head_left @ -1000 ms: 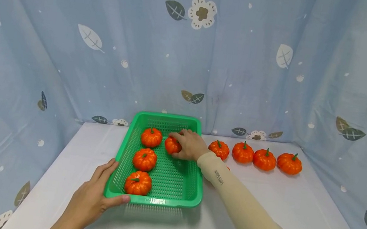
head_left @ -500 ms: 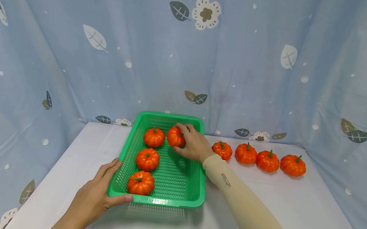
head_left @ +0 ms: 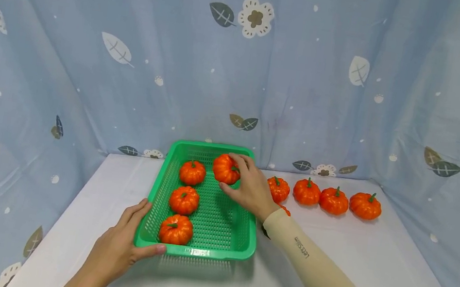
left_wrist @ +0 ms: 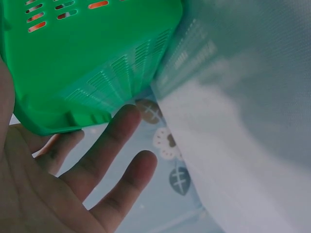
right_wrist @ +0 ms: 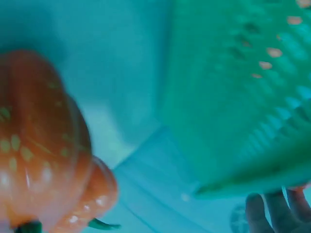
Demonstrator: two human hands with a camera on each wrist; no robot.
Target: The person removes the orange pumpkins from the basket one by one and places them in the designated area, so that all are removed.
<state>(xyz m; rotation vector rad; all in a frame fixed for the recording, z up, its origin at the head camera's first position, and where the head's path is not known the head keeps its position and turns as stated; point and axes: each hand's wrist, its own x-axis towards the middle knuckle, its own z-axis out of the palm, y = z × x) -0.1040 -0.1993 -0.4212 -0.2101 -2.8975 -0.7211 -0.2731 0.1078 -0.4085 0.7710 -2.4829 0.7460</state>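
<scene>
In the head view my right hand (head_left: 252,186) holds a small orange pumpkin (head_left: 225,169) between thumb and fingers, over the far right part of a green plastic basket (head_left: 220,255). Three more pumpkins stand in a column along the basket's left side, the middle one (head_left: 184,200) among them. My left hand (head_left: 119,240) grips the near left corner of the basket, its thumb along the front rim and its fingers against the left side. The left wrist view shows these fingers (left_wrist: 104,145) spread by the green rim, two of them free of it.
Right of the basket, several pumpkins (head_left: 306,191) form a row on the white tabletop (head_left: 320,254). Another pumpkin (head_left: 285,210) is mostly hidden behind my right wrist. A blue patterned curtain (head_left: 171,57) hangs behind and at both sides of the table.
My right hand has raised the pumpkin from the basket floor and drawn it slightly to the right. The left hand keeps its place on the basket corner.
</scene>
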